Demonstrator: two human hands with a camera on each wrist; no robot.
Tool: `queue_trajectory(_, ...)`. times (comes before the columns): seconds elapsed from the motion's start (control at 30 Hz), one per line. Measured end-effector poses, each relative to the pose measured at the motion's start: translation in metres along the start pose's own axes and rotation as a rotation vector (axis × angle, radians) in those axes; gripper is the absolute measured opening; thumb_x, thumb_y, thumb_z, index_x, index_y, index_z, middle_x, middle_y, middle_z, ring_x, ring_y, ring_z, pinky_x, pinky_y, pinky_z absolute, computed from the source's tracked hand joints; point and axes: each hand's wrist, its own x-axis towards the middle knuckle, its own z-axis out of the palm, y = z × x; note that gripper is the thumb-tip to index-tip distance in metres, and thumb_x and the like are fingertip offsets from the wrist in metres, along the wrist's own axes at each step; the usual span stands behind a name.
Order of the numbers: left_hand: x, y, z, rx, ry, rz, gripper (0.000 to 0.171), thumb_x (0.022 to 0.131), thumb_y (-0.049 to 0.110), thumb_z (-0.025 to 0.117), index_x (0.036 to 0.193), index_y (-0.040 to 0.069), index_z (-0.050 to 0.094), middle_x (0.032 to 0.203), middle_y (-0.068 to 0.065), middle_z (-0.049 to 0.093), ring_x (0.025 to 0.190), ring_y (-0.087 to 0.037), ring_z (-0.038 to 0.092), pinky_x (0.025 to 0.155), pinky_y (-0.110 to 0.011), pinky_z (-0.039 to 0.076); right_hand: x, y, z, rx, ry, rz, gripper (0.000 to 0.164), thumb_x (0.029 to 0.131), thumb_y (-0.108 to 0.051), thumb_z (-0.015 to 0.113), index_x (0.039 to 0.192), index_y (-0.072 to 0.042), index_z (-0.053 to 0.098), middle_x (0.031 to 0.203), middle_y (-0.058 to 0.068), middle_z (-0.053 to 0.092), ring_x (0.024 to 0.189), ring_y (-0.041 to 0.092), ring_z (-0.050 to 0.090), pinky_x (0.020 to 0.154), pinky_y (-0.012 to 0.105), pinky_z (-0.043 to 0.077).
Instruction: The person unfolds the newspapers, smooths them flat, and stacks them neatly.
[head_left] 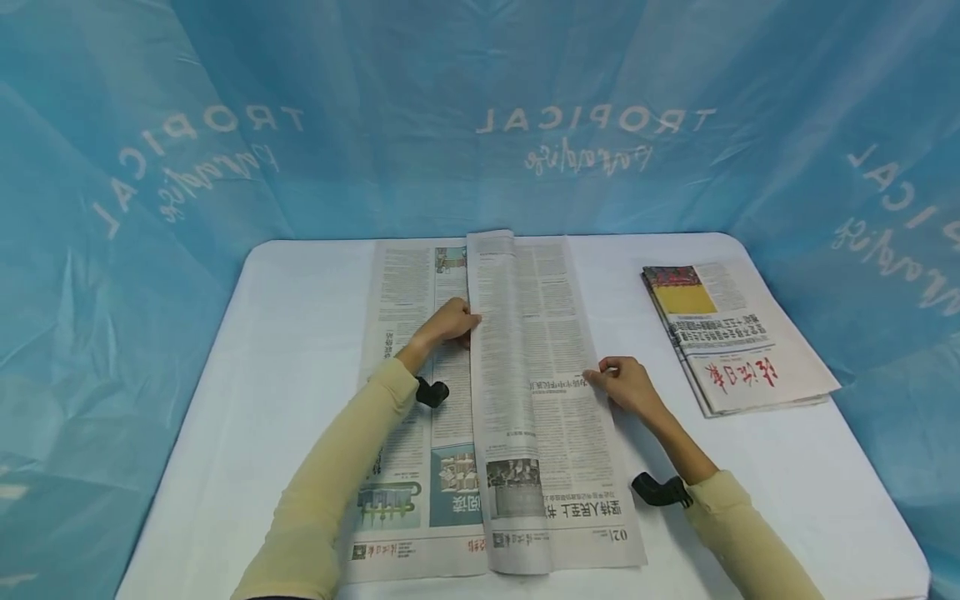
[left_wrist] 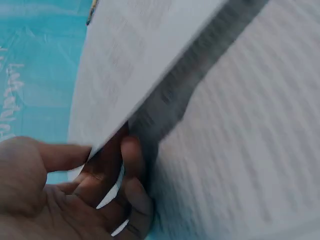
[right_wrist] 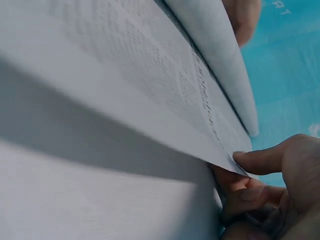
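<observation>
A newspaper (head_left: 408, 333) lies spread on the white table, one of its sheets (head_left: 495, 375) curling up and over along the middle. My left hand (head_left: 450, 321) pinches the raised edge of that sheet; in the left wrist view the thumb of the left hand (left_wrist: 65, 175) lies on top, fingers underneath. At the right side, my right hand (head_left: 622, 383) pinches the outer edge of the right-hand page (head_left: 566, 433). The right wrist view shows the right hand (right_wrist: 270, 180) with its thumb over the paper, and the edge lifted above the table, casting a shadow.
A folded stack of newspapers (head_left: 727, 342) with red lettering lies at the table's right. The white table (head_left: 285, 333) extends on both sides of the spread paper. Blue printed sheeting (head_left: 420, 150) hangs behind and beside the table.
</observation>
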Motion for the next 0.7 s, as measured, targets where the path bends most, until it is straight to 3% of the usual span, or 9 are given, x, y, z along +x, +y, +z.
queue_trajectory(0.2, -0.012, -0.022, -0.014, -0.036, 0.092, -0.021, 0.031, 0.106, 0.018, 0.037, 0.076, 0.008, 0.034, 0.067, -0.002, 0.035, 0.052, -0.01, 0.031, 0.052, -0.025, 0.032, 0.006, 0.002, -0.007, -0.044, 0.032, -0.006, 0.023, 0.093, -0.018, 0.064, 0.081, 0.0, 0.057, 0.056, -0.001, 0.048, 0.05, 0.013, 0.037, 0.048, 0.027, 0.03)
queue_trajectory(0.33, -0.021, -0.034, -0.023, -0.059, 0.114, -0.029, 0.026, 0.107, 0.02, 0.036, 0.086, 0.005, 0.036, 0.071, -0.002, 0.039, 0.055, -0.011, 0.038, 0.054, -0.024, 0.036, 0.008, 0.004, -0.009, -0.048, 0.021, 0.012, 0.023, 0.094, -0.019, 0.063, 0.083, 0.0, 0.057, 0.058, -0.001, 0.051, 0.052, 0.013, 0.04, 0.048, 0.027, 0.031)
queue_trajectory(0.43, -0.027, -0.04, -0.024, -0.127, 0.067, -0.027, 0.023, 0.108, 0.022, 0.036, 0.1, 0.0, 0.04, 0.072, -0.003, 0.05, 0.054, -0.01, 0.05, 0.054, -0.024, 0.045, 0.008, 0.004, -0.009, -0.041, 0.011, 0.021, 0.023, 0.094, -0.019, 0.064, 0.084, 0.001, 0.057, 0.059, 0.0, 0.053, 0.052, 0.013, 0.041, 0.049, 0.027, 0.032)
queue_trajectory(0.57, -0.033, -0.04, -0.021, -0.255, -0.003, -0.043, 0.031, 0.105, 0.021, 0.046, 0.121, -0.005, 0.04, 0.075, -0.007, 0.064, 0.051, -0.011, 0.06, 0.054, -0.027, 0.052, 0.008, 0.002, -0.008, -0.035, 0.009, 0.015, 0.023, 0.093, -0.019, 0.064, 0.084, 0.001, 0.057, 0.06, 0.0, 0.053, 0.053, 0.013, 0.042, 0.049, 0.027, 0.032)
queue_trajectory(0.7, -0.037, -0.037, -0.016, -0.36, -0.019, -0.085, 0.043, 0.099, 0.019, 0.059, 0.13, -0.004, 0.04, 0.086, -0.012, 0.071, 0.056, -0.011, 0.065, 0.057, -0.027, 0.053, 0.008, 0.001, -0.008, -0.039, 0.009, 0.015, 0.023, 0.093, -0.019, 0.063, 0.084, 0.001, 0.056, 0.06, 0.001, 0.052, 0.053, 0.013, 0.041, 0.049, 0.027, 0.032)
